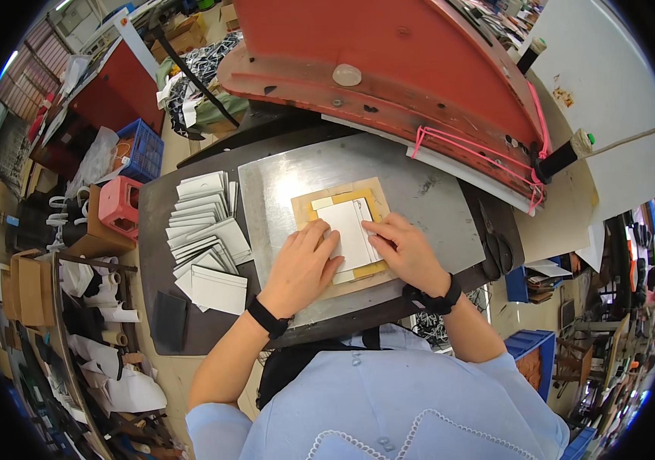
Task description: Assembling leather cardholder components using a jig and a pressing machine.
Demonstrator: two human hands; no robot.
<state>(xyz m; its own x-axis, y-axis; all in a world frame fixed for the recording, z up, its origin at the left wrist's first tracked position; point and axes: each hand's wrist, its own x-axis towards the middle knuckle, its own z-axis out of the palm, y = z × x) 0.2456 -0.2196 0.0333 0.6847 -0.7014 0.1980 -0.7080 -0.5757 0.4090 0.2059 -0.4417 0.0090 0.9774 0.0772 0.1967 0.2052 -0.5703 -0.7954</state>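
Observation:
A white rectangular piece (pixel 349 244) with dark lines along its right side lies on a yellow block (pixel 374 196). Under that block is a tan board (pixel 301 204) resting on a grey metal plate (pixel 442 199). My left hand (pixel 302 264) lies over the left edge of the white piece, fingers extended and apart. On the opposite edge, the index finger and thumb of my right hand (pixel 408 249) touch the piece with a gap between them. Neither hand lifts it. Left of the plate, several similar white pieces (pixel 206 230) are fanned out in overlapping rows.
A red machine head (pixel 389 46) with a pink cord (pixel 465 153) overhangs the far side of the plate. Black-handled scissors (pixel 498 249) lie at the table's right. A dark flat piece (pixel 169 322) sits at the near left corner. Beyond are a pink stool (pixel 119 207) and blue crate (pixel 143 149).

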